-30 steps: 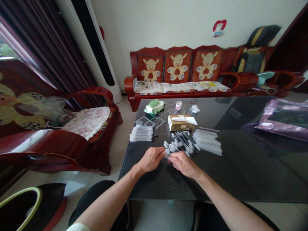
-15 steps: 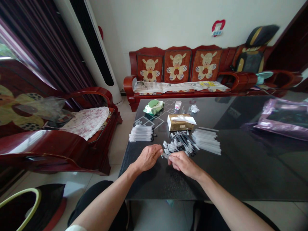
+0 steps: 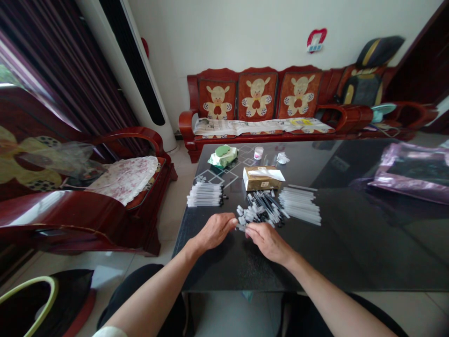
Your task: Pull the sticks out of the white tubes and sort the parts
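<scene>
My left hand [image 3: 218, 230] and my right hand [image 3: 268, 239] meet low over the dark table, fingers pinched on the two ends of a pen [image 3: 241, 227]. Only a short clear length of it shows between them; the fingers cover the rest. Just beyond lies a loose heap of white caps [image 3: 248, 214] and black pen refills [image 3: 264, 202]. Translucent pen barrels [image 3: 300, 206] lie side by side to the right of the heap. On the left, a neat stack of pens [image 3: 205, 194] has its dark ends pointing right.
Behind the heap stands a tissue box [image 3: 264, 179]. Farther back are a green wipes pack [image 3: 223, 157], a small white tub [image 3: 258, 153] and a crumpled tissue [image 3: 282, 158]. A shiny purple package [image 3: 410, 173] lies at the right. A wooden armchair [image 3: 140, 187] flanks the table's left side.
Both hands stay close together on the pen, with only slight shifts of the fingers. The whole view has moved a little; the piles look the same.
</scene>
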{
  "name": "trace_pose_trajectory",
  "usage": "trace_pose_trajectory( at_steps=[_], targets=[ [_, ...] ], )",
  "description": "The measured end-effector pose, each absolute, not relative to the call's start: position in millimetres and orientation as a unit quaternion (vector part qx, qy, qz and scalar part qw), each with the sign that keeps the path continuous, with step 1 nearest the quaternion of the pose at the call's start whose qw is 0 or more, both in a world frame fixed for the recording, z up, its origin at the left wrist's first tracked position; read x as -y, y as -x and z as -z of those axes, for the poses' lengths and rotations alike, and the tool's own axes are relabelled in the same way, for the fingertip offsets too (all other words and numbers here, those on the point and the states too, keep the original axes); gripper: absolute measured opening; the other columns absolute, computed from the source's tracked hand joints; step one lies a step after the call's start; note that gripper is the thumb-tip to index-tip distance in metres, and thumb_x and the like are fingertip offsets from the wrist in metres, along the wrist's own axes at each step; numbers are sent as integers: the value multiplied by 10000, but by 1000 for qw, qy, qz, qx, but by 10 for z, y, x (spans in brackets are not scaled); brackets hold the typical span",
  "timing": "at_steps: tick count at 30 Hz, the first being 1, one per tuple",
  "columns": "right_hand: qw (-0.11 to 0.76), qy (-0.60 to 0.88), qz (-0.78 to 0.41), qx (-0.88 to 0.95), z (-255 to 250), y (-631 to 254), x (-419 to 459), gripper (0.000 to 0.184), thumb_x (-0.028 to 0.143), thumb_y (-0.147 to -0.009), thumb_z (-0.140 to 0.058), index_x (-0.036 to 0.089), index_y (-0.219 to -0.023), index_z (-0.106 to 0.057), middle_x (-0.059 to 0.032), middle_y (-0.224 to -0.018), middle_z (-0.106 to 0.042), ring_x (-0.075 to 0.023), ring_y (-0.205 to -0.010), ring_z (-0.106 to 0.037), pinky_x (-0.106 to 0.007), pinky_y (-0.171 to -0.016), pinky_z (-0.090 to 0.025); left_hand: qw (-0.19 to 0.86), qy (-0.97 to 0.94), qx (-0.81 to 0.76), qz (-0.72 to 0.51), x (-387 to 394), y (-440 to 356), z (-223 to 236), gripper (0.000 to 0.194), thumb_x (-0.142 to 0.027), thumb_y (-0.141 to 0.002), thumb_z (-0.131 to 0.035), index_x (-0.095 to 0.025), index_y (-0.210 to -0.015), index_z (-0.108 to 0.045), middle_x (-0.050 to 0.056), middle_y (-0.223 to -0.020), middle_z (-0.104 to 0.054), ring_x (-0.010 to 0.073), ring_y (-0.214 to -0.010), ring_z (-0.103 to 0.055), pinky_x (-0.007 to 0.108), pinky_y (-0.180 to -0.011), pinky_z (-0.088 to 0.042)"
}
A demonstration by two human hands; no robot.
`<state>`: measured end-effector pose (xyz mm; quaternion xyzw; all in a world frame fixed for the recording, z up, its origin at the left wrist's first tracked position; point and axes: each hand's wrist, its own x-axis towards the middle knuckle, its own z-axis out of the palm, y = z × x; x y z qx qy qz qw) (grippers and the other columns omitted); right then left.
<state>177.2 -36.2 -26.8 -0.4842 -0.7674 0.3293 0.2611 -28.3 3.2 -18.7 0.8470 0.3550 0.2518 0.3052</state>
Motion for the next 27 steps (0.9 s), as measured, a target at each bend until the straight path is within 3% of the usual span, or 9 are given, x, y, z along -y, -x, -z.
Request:
trace_pose_trajectory(
  at_steps=[3,6,9,13,16,19,23,27],
  targets=[
    [284,449,-497,686,331,-1775,343,391,430,-915,-355,170,-722,-574,39,-460,-417,-93,-428,-368,-226,-473,-277,300,-854,-328,-272,9,271,129,283,-356,-945,-336,-177,-881,-546,18,-795,-558,135,-713,-501,230,-678,-355],
    [284,428,-574,638,353,-1763,339,403,450,-910,-356,157,-741,-575,55,-438,-379,-78,-393,-303,-219,-437,-235,284,-862,-321,-268,10,265,125,294,-339,-951,-309,-181,-808,-510,7,-744,-505,131,-682,-468,231,-667,-346],
    [279,441,-504,688,286,-1750,345,388,424,-919,-352,167,-727,-570,37,-479,-412,-90,-438,-360,-226,-468,-275,269,-865,-335,-258,-11,270,137,335,-345,-957,-276,-182,-734,-466,-8,-688,-445,124,-635,-425,235,-634,-322],
    [233,483,-241,809,192,-1747,360,352,352,-936,-355,183,-692,-545,-8,-575,-533,-119,-549,-486,-247,-558,-311,284,-856,-359,-240,-40,276,132,376,-365,-954,-271,-179,-663,-422,-34,-614,-377,105,-573,-370,239,-591,-290],
    [190,485,-84,849,203,-1754,378,309,304,-947,-340,186,-755,-551,-33,-656,-615,-132,-583,-544,-259,-561,-296,349,-829,-377,-222,-56,271,142,431,-417,-941,-266,-173,-619,-415,-40,-579,-361,96,-548,-341,233,-553,-286],
    [170,465,-9,869,240,-1755,396,278,262,-954,-328,176,-828,-561,-49,-720,-648,-140,-631,-585,-259,-561,-294,452,-773,-389,-214,-66,264,189,462,-474,-919,-276,-168,-603,-420,-33,-569,-388,91,-532,-356,225,-511,-290],
    [169,472,-18,865,251,-1737,407,274,262,-948,-342,173,-831,-573,-54,-723,-653,-148,-648,-598,-257,-571,-311,490,-748,-396,-210,-71,268,249,457,-485,-913,-285,-168,-613,-422,-39,-548,-370,84,-494,-321,222,-480,-275],
    [206,501,-204,816,251,-1747,393,302,314,-926,-396,179,-714,-565,-17,-614,-623,-126,-581,-571,-235,-569,-349,331,-848,-362,-199,-47,277,234,409,-401,-944,-278,-167,-678,-482,-20,-617,-442,103,-573,-398,227,-590,-320]
  ],
)
